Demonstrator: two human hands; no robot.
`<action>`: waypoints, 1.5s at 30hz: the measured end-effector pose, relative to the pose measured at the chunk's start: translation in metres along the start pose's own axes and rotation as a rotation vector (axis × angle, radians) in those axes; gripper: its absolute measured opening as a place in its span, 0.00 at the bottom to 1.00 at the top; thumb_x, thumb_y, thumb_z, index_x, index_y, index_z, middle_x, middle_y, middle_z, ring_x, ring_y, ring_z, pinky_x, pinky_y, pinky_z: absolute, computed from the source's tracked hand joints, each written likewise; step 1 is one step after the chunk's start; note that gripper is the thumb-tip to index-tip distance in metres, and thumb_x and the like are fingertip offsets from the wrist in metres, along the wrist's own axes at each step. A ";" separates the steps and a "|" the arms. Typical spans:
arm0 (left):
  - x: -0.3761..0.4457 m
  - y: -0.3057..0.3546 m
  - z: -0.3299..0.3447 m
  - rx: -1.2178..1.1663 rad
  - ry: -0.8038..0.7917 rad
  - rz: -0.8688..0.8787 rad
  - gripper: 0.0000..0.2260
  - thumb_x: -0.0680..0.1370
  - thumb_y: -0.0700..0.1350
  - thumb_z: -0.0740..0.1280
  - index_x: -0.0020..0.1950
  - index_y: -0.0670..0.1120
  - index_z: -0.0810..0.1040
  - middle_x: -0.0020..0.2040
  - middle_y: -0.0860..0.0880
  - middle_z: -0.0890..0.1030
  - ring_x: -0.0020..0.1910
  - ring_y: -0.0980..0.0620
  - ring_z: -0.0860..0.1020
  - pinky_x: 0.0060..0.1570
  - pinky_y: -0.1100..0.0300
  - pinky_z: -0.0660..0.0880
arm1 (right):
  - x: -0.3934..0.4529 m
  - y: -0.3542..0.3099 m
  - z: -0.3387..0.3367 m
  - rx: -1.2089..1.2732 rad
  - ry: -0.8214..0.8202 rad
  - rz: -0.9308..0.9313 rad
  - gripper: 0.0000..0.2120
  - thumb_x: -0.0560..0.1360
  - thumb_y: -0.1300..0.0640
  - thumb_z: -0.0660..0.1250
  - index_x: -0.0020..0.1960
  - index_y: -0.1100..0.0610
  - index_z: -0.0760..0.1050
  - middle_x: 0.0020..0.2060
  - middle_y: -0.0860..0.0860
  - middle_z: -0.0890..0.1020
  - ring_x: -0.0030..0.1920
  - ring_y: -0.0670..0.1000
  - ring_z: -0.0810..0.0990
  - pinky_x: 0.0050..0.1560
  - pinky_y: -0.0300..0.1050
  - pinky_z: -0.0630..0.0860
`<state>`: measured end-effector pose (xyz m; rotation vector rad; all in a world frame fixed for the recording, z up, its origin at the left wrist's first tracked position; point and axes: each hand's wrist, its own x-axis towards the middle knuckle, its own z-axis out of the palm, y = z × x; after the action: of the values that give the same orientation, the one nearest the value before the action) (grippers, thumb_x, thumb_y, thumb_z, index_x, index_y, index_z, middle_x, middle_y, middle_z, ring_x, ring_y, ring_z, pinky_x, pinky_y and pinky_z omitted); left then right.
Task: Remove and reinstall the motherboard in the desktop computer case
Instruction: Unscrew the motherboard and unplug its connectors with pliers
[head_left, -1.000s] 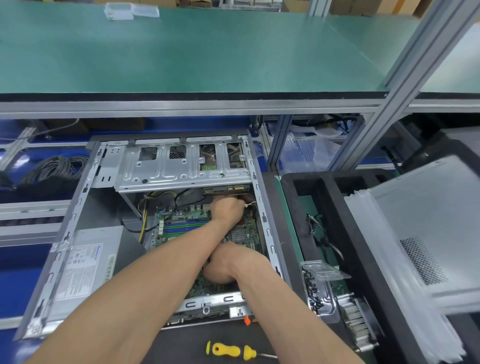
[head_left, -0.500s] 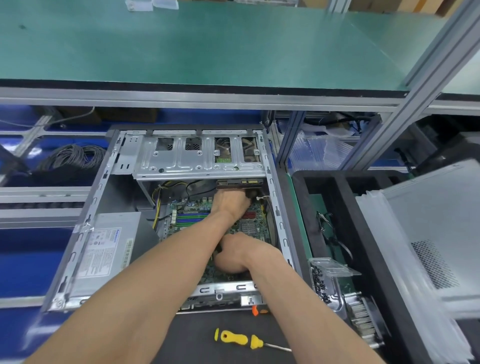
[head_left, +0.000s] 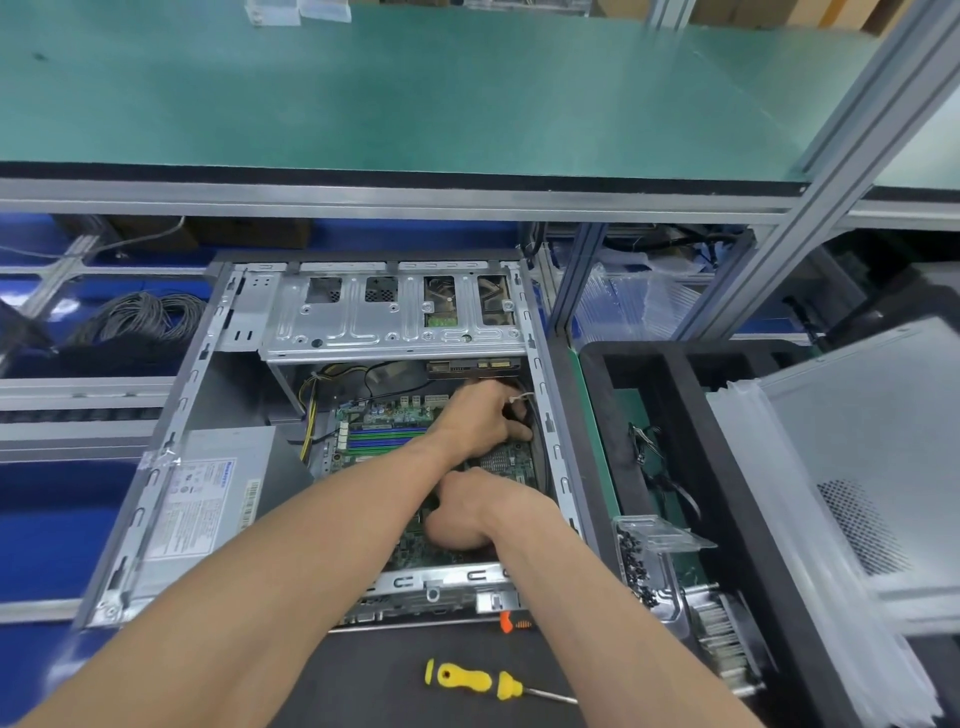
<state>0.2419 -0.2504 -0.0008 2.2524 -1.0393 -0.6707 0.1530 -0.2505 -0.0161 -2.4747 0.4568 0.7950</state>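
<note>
The open desktop case (head_left: 156, 467) lies flat on the bench with the green motherboard (head_left: 384, 436) inside it. My left hand (head_left: 483, 415) reaches to the board's far right corner under the drive cage (head_left: 389, 322), fingers curled at the board's edge beside a white-tipped cable (head_left: 522, 397). Over the board's near right part, my right hand (head_left: 467, 514) curls its fingers down onto the board; the fingertips are hidden. Both forearms cover much of the board.
A power supply (head_left: 208, 504) fills the case's left side. A yellow screwdriver (head_left: 467, 678) lies on the black mat in front. At the right are a clear box of screws (head_left: 641, 566), a heatsink (head_left: 722, 639), a black foam tray (head_left: 727, 467) and a side panel (head_left: 857, 467).
The view has shifted so the case sits further right and lower in the picture. Both hands stay at the same spots on the motherboard.
</note>
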 end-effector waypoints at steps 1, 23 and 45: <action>0.000 0.001 0.000 -0.007 0.005 -0.006 0.09 0.69 0.48 0.80 0.44 0.48 0.84 0.43 0.50 0.86 0.47 0.50 0.83 0.51 0.53 0.79 | 0.002 0.001 0.001 0.008 0.004 -0.001 0.09 0.66 0.48 0.62 0.45 0.50 0.72 0.35 0.47 0.71 0.32 0.48 0.70 0.30 0.43 0.65; -0.006 0.013 -0.005 -0.158 0.015 -0.149 0.07 0.69 0.40 0.75 0.46 0.48 0.88 0.46 0.53 0.87 0.51 0.54 0.82 0.58 0.56 0.76 | 0.029 0.017 0.017 -0.019 0.056 -0.017 0.07 0.60 0.47 0.62 0.36 0.48 0.68 0.33 0.49 0.74 0.31 0.50 0.72 0.28 0.41 0.64; -0.009 0.017 -0.004 -0.120 0.061 -0.129 0.08 0.70 0.39 0.72 0.46 0.49 0.88 0.39 0.57 0.86 0.43 0.59 0.81 0.49 0.62 0.75 | 0.067 0.033 0.046 -0.028 0.114 0.033 0.17 0.58 0.39 0.64 0.42 0.46 0.77 0.35 0.46 0.78 0.31 0.50 0.76 0.29 0.40 0.70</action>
<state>0.2300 -0.2512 0.0155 2.2342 -0.8079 -0.6949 0.1695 -0.2632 -0.1011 -2.5539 0.5314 0.6796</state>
